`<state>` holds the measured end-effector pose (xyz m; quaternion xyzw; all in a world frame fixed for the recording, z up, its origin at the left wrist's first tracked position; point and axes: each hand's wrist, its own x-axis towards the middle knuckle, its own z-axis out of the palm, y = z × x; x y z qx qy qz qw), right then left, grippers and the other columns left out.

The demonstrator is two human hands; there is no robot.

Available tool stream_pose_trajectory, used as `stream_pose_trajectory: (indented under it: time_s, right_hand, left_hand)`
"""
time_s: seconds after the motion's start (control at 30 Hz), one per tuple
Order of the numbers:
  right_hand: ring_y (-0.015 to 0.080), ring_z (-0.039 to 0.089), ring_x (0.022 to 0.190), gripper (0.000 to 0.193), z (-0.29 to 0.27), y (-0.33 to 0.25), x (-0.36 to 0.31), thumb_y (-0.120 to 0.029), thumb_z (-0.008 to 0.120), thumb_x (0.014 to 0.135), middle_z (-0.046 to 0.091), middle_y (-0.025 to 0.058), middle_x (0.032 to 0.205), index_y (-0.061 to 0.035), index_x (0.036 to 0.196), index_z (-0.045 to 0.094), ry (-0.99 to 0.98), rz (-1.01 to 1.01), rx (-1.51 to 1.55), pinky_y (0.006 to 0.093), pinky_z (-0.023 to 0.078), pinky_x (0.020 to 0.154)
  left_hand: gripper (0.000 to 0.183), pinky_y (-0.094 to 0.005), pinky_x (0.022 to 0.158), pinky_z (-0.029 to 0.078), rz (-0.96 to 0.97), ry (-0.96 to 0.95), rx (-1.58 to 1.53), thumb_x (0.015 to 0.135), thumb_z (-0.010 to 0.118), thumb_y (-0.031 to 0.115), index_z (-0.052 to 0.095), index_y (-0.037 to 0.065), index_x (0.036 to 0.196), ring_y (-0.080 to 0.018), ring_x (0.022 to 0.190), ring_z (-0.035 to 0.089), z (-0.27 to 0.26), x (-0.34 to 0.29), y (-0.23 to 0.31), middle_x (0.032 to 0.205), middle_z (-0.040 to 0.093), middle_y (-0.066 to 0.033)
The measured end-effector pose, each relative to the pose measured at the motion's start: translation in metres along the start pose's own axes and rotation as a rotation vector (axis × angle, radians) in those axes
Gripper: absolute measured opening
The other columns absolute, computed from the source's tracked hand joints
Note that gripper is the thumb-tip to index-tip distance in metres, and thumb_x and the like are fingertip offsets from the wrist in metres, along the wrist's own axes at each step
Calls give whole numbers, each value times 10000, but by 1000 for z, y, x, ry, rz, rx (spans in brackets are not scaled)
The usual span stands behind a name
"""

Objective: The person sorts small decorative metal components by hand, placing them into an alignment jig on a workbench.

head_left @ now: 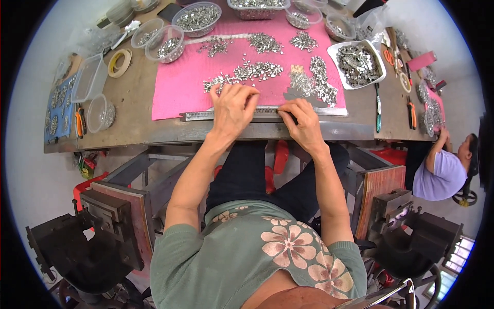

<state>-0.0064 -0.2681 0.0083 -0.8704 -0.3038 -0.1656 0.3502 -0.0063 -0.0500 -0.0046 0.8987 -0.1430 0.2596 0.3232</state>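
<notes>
A long narrow metal bar (206,116) with a row of small parts along its middle lies at the table's front edge. My left hand (231,110) is over its left half, fingers bent, fingertips by a spread of small shiny metal pieces (265,70). Whatever those fingers hold is hidden. My right hand (304,126) is closed at the right half of the bar, thumb and fingertips at its row of parts; any piece between them is too small to make out. Beyond it lie a pile of thin metal pins (302,82) and a long heap of metal pieces (323,82).
A pink mat (177,92) covers the middle. Around it stand clear tubs of metal parts (197,19), a white tray of parts (360,64), a tape roll (119,63), orange-handled pliers (80,122) and a green-handled tool (378,116). Another person (442,172) works at the right.
</notes>
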Motion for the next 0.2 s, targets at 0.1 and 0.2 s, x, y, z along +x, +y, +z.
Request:
stream_pose_trajectory:
  time_s: [0.1, 0.2]
  right_hand:
    - [296, 640, 873, 109, 1, 2, 4, -7, 725, 848, 666, 99, 910, -25, 953, 703, 18, -6, 31, 388, 489, 787]
    - [316, 647, 831, 76, 5, 10, 24, -38, 700, 897, 663, 129, 896, -12, 968, 702, 30, 93, 12, 400, 503, 748]
  left_hand:
    - [91, -499, 1023, 311, -46, 27, 62, 856, 740, 166, 738, 130, 940, -213, 880, 597, -2, 10, -13, 847, 672, 0]
    - [123, -489, 1015, 321, -49, -27, 118, 885, 737, 223, 748, 126, 960, -199, 891, 611, -1, 17, -17, 888, 696, -3]
